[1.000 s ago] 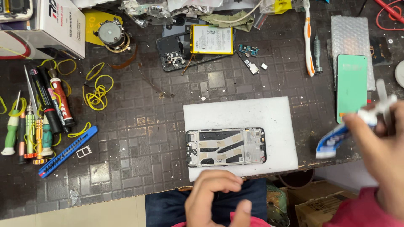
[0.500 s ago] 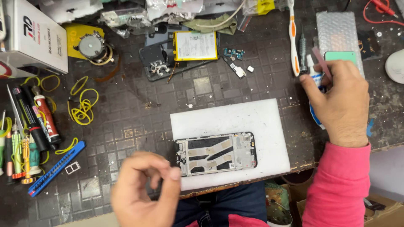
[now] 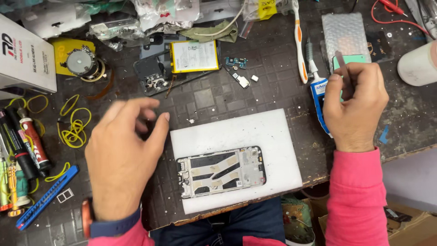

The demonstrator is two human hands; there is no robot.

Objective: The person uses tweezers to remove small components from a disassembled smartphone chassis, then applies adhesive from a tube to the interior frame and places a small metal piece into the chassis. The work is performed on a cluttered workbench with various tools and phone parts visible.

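A bare phone frame point(image 3: 221, 171) lies face up on a white foam pad point(image 3: 282, 136) at the near edge of the dark work mat. My left hand point(image 3: 120, 159) hovers over the mat just left of the pad, fingers loosely curled and apart, holding nothing. My right hand point(image 3: 357, 109) rests to the right of the pad, its fingers closed on a thin grey flat tool point(image 3: 341, 64) that sticks up towards a green phone cover. A blue-and-white glue tube point(image 3: 318, 93) lies on the mat against my right thumb.
A phone battery point(image 3: 194, 56) and small loose parts sit behind the pad. An orange-white toothbrush point(image 3: 298, 41) and bubble wrap point(image 3: 346, 32) lie at the back right. Also present: white box point(image 3: 22, 54), yellow rubber bands point(image 3: 75, 127), tubes and screwdrivers point(image 3: 27, 141), blue cutter point(image 3: 45, 198), white container point(image 3: 419, 64).
My left hand rose from the near table edge to the mat left of the pad and opened. My right hand carried the glue tube inward; the tube now lies on the mat.
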